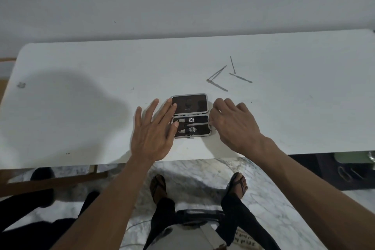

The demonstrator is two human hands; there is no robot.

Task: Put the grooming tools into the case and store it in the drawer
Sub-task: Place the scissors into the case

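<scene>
A small dark grooming case (190,115) lies open flat near the front edge of the white table (81,71). Its lid half is farther from me, and its near half holds two nail clippers (189,126). My left hand (152,134) lies spread flat at the case's left side, fingertips over its edge. My right hand (233,124) is curled at the case's right edge, fingers touching it. Loose metal tools lie further right: tweezers (217,75), a thin pick (232,64), a flat file (241,78) and another slim tool (220,87).
The table's front edge runs just below my hands. A wooden frame (50,180) stands under the table at left. Marble floor and my sandalled feet show below. A dark cabinet (345,170) sits under the table at right.
</scene>
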